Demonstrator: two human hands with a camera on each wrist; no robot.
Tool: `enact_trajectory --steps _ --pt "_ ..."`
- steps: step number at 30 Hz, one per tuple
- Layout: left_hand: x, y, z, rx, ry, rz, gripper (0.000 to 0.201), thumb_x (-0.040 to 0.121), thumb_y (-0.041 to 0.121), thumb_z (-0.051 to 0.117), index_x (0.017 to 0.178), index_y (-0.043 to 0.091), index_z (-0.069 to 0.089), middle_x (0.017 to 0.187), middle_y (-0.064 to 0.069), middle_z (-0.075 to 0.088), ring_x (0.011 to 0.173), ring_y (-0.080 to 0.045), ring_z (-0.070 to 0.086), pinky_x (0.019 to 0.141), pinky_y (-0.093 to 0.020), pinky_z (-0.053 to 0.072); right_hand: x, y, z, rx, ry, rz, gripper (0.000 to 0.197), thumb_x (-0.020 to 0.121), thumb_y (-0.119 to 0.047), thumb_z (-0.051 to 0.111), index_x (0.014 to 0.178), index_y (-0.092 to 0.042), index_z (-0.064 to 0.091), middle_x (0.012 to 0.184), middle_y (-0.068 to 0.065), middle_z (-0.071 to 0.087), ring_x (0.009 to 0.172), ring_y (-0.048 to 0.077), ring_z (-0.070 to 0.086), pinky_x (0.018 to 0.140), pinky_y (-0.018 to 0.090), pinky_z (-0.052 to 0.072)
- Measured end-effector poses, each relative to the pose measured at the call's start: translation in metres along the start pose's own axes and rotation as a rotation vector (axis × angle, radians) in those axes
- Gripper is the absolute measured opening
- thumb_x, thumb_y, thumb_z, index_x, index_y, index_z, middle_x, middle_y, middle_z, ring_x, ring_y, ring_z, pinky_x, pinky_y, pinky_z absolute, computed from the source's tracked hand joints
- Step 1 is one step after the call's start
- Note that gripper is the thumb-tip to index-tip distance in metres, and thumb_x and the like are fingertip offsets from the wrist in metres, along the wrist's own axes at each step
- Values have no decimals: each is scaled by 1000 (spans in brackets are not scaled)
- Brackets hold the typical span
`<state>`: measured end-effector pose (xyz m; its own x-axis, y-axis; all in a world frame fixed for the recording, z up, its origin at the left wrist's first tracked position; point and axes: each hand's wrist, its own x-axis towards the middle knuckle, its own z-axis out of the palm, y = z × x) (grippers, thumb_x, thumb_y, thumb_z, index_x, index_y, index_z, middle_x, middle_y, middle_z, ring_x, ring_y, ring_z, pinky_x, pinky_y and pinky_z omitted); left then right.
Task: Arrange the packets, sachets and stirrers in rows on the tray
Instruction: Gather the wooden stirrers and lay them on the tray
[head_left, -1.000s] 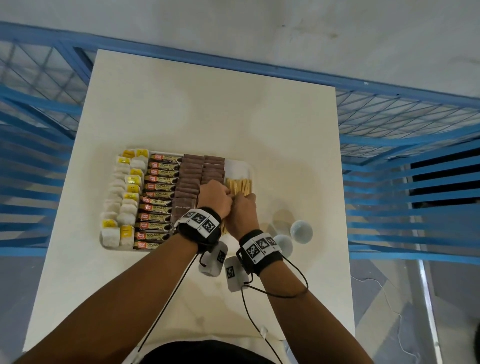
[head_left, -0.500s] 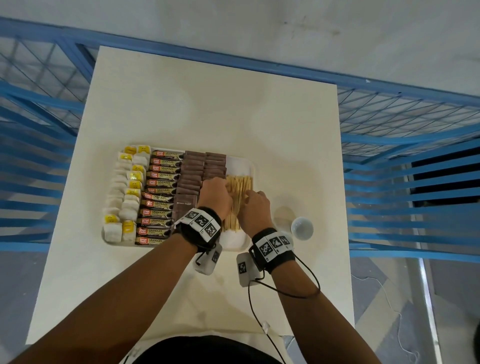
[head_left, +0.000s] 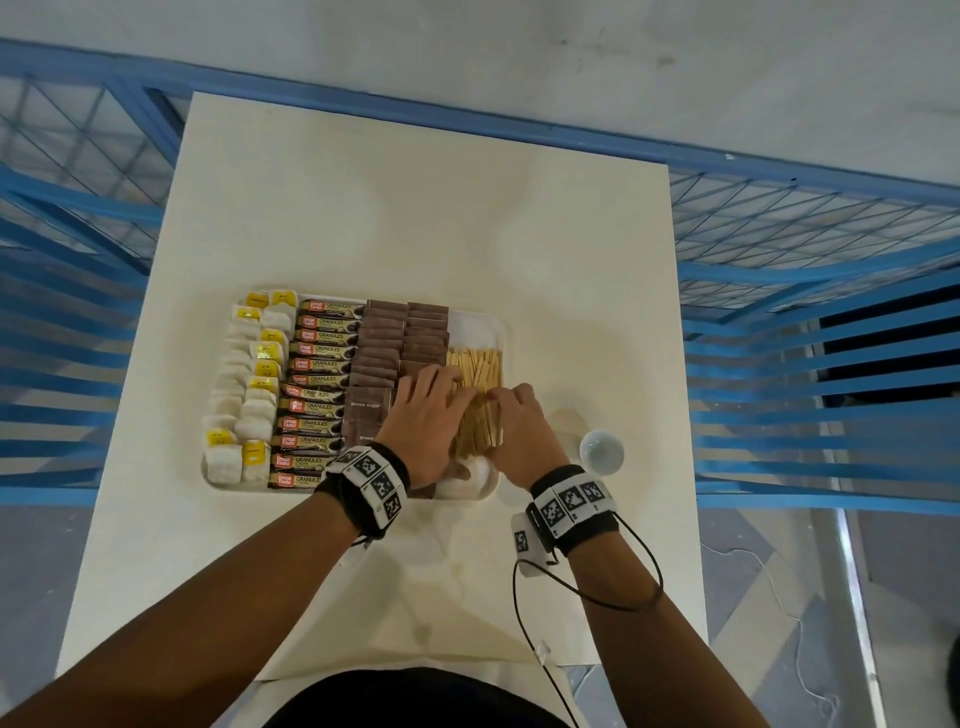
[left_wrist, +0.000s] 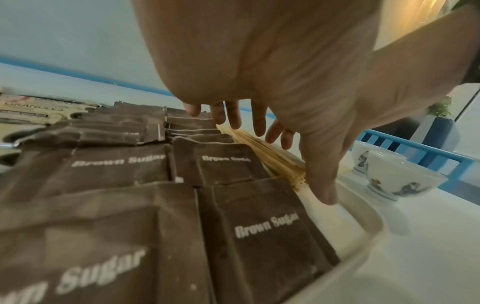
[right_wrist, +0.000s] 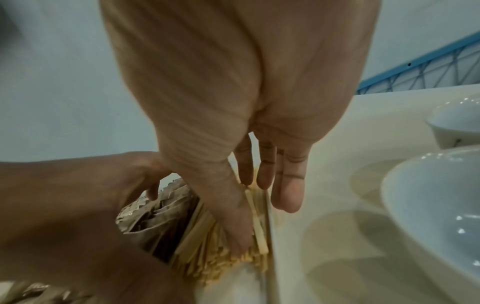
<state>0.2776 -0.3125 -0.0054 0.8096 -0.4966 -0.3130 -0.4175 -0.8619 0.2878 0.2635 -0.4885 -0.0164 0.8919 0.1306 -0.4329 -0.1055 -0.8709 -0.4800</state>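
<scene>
A white tray (head_left: 475, 317) holds rows of tea bags (head_left: 249, 384), granules sachets (head_left: 324, 358) and brown sugar packets (head_left: 384, 338), with a bundle of wooden stirrers (head_left: 480, 364) along its right side. My left hand (head_left: 431, 410) lies over the near packets, its straight, spread fingers against the left side of the stirrers (left_wrist: 275, 160). My right hand (head_left: 519, 421) is at the bundle's right side. Its thumb presses on the stirrers (right_wrist: 207, 246) and its fingers run straight along the tray rim. Neither hand grips anything. The brown sugar packets (left_wrist: 116, 168) overlap in two columns.
Two small white cups (right_wrist: 436, 205) stand on the cream table just right of the tray, one clearly seen in the head view (head_left: 601, 451). Blue metal railings surround the table. The table's far half and near edge are bare.
Both hands were bunched together over the stirrers. They have drawn apart and flattened, the left to the bundle's left side and the right to its right side.
</scene>
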Motion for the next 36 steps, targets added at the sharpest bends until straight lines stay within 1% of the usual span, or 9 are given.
enact_trajectory --steps 4,8,11,14,16,22,26,30,36 --pt "3 2 3 -17 67 -8 90 67 70 80 138 22 52 144 -6 44 131 -29 37 107 -49 34 -1 -2 3 -18 -4 -9 66 76 -7 80 134 -12 49 122 8 50 106 23 51 97 40 52" --pt "2 1 1 -29 94 9 103 58 80 78 136 18 53 138 -6 48 124 -29 43 103 -49 38 0 -14 -11 97 80 19 55 84 -5 70 135 -6 51 125 11 49 109 28 55 99 39 50" --pt "-1 -2 -2 -15 92 -3 101 63 74 80 141 15 50 144 -7 46 130 -29 40 107 -49 34 10 -19 -11 101 138 44 50 87 -12 69 134 -8 51 125 8 49 108 21 52 95 31 48" --pt "-1 -6 -1 3 81 15 91 73 70 74 140 14 52 146 -7 46 131 -29 37 106 -49 33 27 -9 8 31 89 68 31 87 -25 59 117 -16 56 115 3 54 93 13 38 82 19 35" --pt "1 -7 0 6 89 24 85 76 71 70 137 14 55 144 -7 49 129 -30 39 104 -49 36 34 0 18 19 79 90 27 88 -27 54 113 -19 56 115 2 55 90 9 31 81 17 30" --pt "3 -6 2 -62 120 33 88 69 68 78 134 13 57 140 -8 51 125 -30 38 100 -51 38 12 -16 -11 128 105 88 48 85 -3 65 130 -8 51 120 10 50 104 27 53 92 34 47" --pt "5 -3 4 -98 96 20 80 79 63 74 137 12 55 144 -7 47 129 -30 38 105 -49 33 13 -16 -9 166 87 108 45 89 0 58 133 -7 52 123 13 53 108 30 55 90 31 44" --pt "4 -6 1 -86 95 4 82 79 64 72 140 14 54 146 -8 45 131 -30 37 104 -49 31 10 -16 -12 199 146 97 46 90 0 58 135 -9 54 123 12 57 108 30 59 95 39 51" --pt "6 -6 -2 -80 68 -14 68 81 48 70 139 17 53 146 -7 45 130 -29 36 104 -47 29 10 -23 -12 195 143 86 36 91 -9 59 127 -8 55 115 11 57 99 29 58 84 34 48"
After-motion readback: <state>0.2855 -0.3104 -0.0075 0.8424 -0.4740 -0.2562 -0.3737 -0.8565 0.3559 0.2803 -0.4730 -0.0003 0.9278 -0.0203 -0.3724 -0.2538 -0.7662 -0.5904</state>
